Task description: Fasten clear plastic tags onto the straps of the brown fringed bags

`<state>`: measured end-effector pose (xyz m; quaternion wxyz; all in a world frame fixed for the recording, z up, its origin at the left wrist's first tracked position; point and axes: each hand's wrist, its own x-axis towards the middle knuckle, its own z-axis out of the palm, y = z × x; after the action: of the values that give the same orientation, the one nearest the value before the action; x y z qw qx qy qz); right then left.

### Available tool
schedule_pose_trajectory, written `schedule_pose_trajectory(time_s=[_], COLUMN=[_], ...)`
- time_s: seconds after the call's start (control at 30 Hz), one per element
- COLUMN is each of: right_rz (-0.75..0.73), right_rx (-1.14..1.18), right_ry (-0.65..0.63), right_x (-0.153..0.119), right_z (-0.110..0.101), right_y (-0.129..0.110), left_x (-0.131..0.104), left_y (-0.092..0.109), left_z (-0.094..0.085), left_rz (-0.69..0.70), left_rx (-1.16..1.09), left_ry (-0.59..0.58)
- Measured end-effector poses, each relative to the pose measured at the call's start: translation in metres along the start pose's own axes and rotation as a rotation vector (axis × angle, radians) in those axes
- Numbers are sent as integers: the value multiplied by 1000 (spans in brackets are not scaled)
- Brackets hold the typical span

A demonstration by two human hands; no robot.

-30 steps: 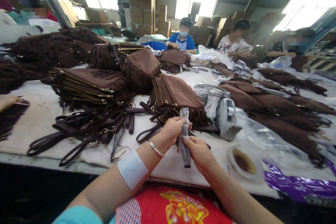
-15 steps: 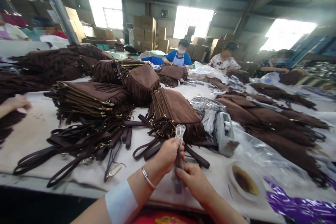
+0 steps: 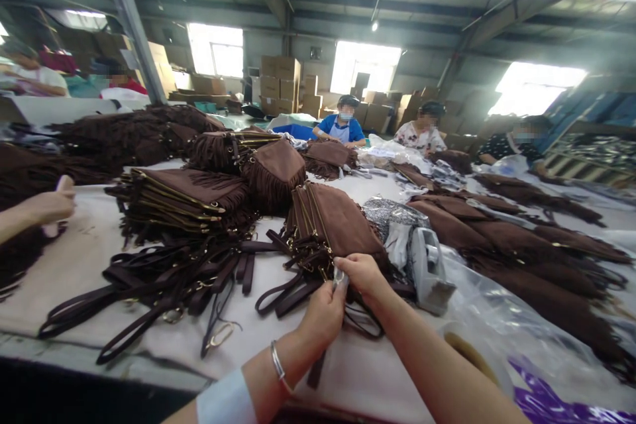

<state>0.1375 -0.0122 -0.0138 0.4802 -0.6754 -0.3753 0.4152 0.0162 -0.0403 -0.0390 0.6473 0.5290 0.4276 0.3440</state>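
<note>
My left hand (image 3: 324, 313) is closed round a dark brown strap (image 3: 317, 371), whose lower end hangs beneath it over the table edge. Clear plastic (image 3: 340, 276) shows at the strap's upper end, where my right hand (image 3: 365, 276) pinches with thumb and finger. The two hands almost touch. Just behind them lies a stack of brown fringed bags (image 3: 342, 218) with gold zips and clasps. What the fingers cover is hidden.
More fringed bags (image 3: 189, 189) and a heap of loose straps (image 3: 163, 278) lie left. To the right are a tape dispenser (image 3: 430, 271), a tape roll (image 3: 467, 351), plastic sheeting (image 3: 501, 298) and further bags (image 3: 501, 225). Another person's hand (image 3: 52, 207) is at far left; co-workers sit opposite.
My right hand has moved up from the strap's lower part to its plastic-covered top end. My left hand has dropped slightly. The view has tilted up a little.
</note>
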Motion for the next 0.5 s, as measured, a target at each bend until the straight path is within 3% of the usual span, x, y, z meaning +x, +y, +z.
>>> schedule_pose_trajectory(time_s=[0.13, 0.27, 0.5], right_rz=[-24, -91, -570], right_rx=[-3, -50, -454], right_ry=[11, 78, 295], right_x=[2, 4, -4], right_z=[-2, -9, -37], right_y=[8, 10, -1], left_x=[-1, -4, -7], left_y=[3, 7, 14], left_z=[-5, -4, -9], left_rz=[0, -86, -260], left_rx=[37, -30, -143], left_ry=[13, -18, -79])
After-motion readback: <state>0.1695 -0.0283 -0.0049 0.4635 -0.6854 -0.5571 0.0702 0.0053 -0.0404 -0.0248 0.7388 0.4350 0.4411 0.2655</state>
